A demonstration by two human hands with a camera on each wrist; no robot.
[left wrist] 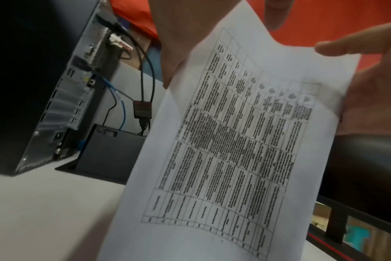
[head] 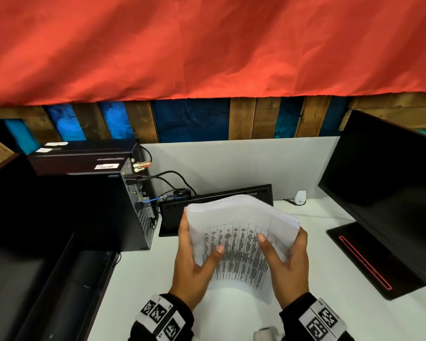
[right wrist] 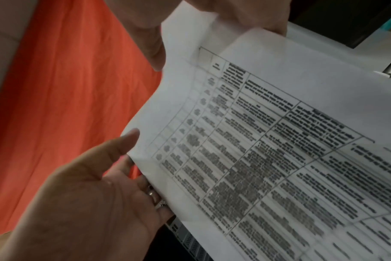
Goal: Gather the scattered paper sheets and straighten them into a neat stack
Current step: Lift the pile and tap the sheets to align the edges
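A thick stack of white paper sheets [head: 241, 232] stands nearly upright above the white desk [head: 138, 291], its front sheet printed with a dense table. My left hand [head: 192, 252] grips its left edge, thumb on the printed face and fingers behind. My right hand [head: 288, 259] grips the right edge the same way. The stack bows slightly and its top edges are a little fanned. In the left wrist view the printed sheet [left wrist: 234, 141] fills the middle. The right wrist view shows the sheet [right wrist: 268, 150] close up, with my left hand [right wrist: 89, 194] at its edge.
A black computer tower [head: 123, 205] with cables [head: 167, 178] stands at the left. A black keyboard [head: 217, 200] leans on edge behind the stack. A dark monitor [head: 391, 183] on a red-lined base [head: 369, 257] stands at the right. Red cloth [head: 207, 45] hangs behind.
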